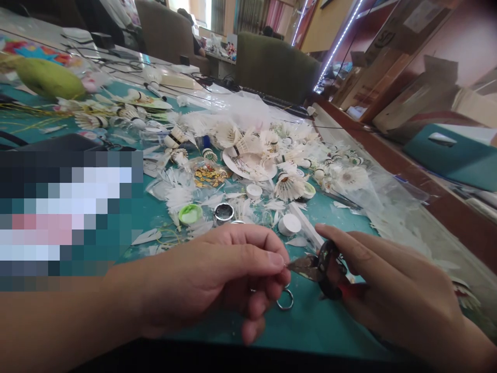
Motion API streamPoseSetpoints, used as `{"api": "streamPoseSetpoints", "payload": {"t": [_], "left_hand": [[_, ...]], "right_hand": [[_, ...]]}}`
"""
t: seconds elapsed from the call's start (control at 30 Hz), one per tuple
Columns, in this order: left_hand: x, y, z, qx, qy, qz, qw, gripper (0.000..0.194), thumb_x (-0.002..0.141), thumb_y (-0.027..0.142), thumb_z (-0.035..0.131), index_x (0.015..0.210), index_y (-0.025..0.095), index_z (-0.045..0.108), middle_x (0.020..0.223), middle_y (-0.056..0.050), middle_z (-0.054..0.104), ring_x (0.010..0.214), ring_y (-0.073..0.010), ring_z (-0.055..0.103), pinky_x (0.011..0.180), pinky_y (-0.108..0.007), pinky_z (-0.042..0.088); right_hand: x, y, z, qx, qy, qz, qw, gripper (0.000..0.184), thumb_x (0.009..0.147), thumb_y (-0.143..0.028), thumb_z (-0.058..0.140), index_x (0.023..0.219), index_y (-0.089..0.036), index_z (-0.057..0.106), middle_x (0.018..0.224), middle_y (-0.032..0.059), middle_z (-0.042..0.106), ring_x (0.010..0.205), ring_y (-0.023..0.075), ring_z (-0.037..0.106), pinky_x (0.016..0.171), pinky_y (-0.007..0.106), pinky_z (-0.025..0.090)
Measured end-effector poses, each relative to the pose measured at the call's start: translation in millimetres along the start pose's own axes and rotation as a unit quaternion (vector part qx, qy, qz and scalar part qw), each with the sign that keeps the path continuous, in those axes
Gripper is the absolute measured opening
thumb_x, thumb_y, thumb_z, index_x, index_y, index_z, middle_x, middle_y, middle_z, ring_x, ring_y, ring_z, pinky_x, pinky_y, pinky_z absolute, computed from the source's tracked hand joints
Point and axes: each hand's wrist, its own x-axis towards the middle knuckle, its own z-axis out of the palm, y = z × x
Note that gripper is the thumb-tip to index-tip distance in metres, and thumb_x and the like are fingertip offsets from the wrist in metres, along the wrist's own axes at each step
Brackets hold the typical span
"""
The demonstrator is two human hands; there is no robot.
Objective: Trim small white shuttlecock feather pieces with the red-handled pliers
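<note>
Head view: the left hand [209, 274] sits low in the middle of the view, its fingers [264, 246] curled and clenched, the thumb pressed against the forefinger. Anything pinched there is too thin to make out. The right hand [396, 290], at 3 o'clock from the left hand, is grasping pliers [324, 269] with dark patterned handles, its fingers wrapped around them. The pliers' tip points toward 9 o'clock and ends just beside the left fingertips. A metal ring [284, 300] sits just below the left hand, above the teal surface [314, 331]; whether the hand touches it is hard to tell.

At 12 o'clock from the hands, a heap of shuttlecocks [289, 186] lies around a white plate [248, 165]. Loose white feathers [178, 197] are scattered toward 11 o'clock, near a plastic bag of small gold pieces [207, 175], a green cap [190, 213], and a metal cap [223, 212]. A round white base [289, 224] stands closer to the hands. More shuttlecocks [91, 120] lie at 10 o'clock, beyond them a green fruit [48, 77].

As things lie, many shuttlecocks keep their full feather skirts, while separated feathers and bases show that some have been taken apart. A large part of the heap is left whole.
</note>
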Motion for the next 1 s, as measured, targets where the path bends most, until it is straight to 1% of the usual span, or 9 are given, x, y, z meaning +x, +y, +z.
{"api": "streamPoseSetpoints", "payload": {"t": [0.17, 0.37, 0.5, 0.63, 0.73, 0.87, 1.0], "left_hand": [[0.3, -0.9, -0.2, -0.018, 0.002, 0.0, 1.0, 0.013, 0.086, 0.016, 0.073, 0.076, 0.012, 0.066, 0.068, 0.0, 0.062, 0.052, -0.006, 0.054, 0.048, -0.014, 0.056], [0.1, -2.2, -2.0, -0.02, -0.016, 0.013, 1.0, 0.009, 0.086, 0.014, 0.07, 0.077, 0.013, 0.068, 0.068, 0.0, 0.062, 0.051, -0.0063, 0.054, 0.049, -0.015, 0.056], [-0.3, -2.0, -2.7, -0.002, -0.007, 0.01, 1.0, 0.01, 0.085, 0.017, 0.072, 0.077, 0.014, 0.067, 0.063, 0.002, 0.059, 0.05, -0.0056, 0.054, 0.05, -0.013, 0.054], [-1.4, 0.5, -6.0, 0.027, 0.0, -0.006, 1.0, 0.012, 0.084, 0.022, 0.076, 0.078, 0.016, 0.067, 0.058, 0.003, 0.057, 0.049, -0.0061, 0.057, 0.051, -0.013, 0.053], [-1.9, 1.6, -7.7, 0.041, 0.007, -0.008, 0.999, 0.013, 0.083, 0.024, 0.078, 0.078, 0.016, 0.068, 0.058, 0.003, 0.058, 0.049, -0.006, 0.059, 0.052, -0.013, 0.052], [-2.4, 0.6, -7.9, 0.062, 0.015, 0.006, 0.998, 0.012, 0.082, 0.022, 0.078, 0.078, 0.017, 0.068, 0.06, 0.004, 0.059, 0.05, -0.0053, 0.059, 0.051, -0.012, 0.051], [-2.1, 0.7, -7.4, 0.102, 0.017, 0.024, 0.994, 0.012, 0.084, 0.021, 0.077, 0.079, 0.017, 0.067, 0.068, 0.004, 0.061, 0.051, -0.004, 0.058, 0.051, -0.011, 0.049]], "right_hand": [[3.0, -0.8, -1.2, 0.005, 0.004, -0.006, 1.0, 0.039, 0.099, -0.01, 0.044, 0.137, -0.017, 0.051, 0.075, 0.0, 0.07, 0.061, 0.0153, 0.067, 0.048, 0.026, 0.044], [4.1, -0.4, -0.9, 0.007, 0.0, -0.009, 1.0, 0.038, 0.098, -0.009, 0.044, 0.136, -0.015, 0.052, 0.073, 0.0011, 0.07, 0.059, 0.0152, 0.066, 0.047, 0.025, 0.043], [4.6, -1.5, -1.2, 0.015, -0.001, -0.009, 1.0, 0.035, 0.099, -0.01, 0.046, 0.133, -0.013, 0.054, 0.074, 0.0021, 0.071, 0.058, 0.0143, 0.065, 0.047, 0.024, 0.045], [7.5, -3.9, -2.6, 0.045, 0.002, -0.011, 0.999, 0.033, 0.098, -0.011, 0.049, 0.13, -0.013, 0.055, 0.072, 0.0002, 0.067, 0.052, 0.0136, 0.06, 0.047, 0.025, 0.045], [9.6, -4.9, -2.5, 0.067, 0.002, -0.004, 0.998, 0.034, 0.097, -0.011, 0.051, 0.13, -0.013, 0.056, 0.073, 0.0003, 0.066, 0.052, 0.0132, 0.058, 0.048, 0.025, 0.044], [8.8, -4.4, -1.9, 0.098, -0.01, 0.001, 0.995, 0.035, 0.097, -0.012, 0.053, 0.132, -0.012, 0.057, 0.076, 0.0015, 0.067, 0.055, 0.0132, 0.059, 0.049, 0.024, 0.045], [7.1, -4.1, -3.0, 0.13, -0.025, 0.01, 0.991, 0.036, 0.098, -0.014, 0.054, 0.134, -0.012, 0.056, 0.084, 0.0049, 0.072, 0.059, 0.0131, 0.062, 0.052, 0.024, 0.048]]}}
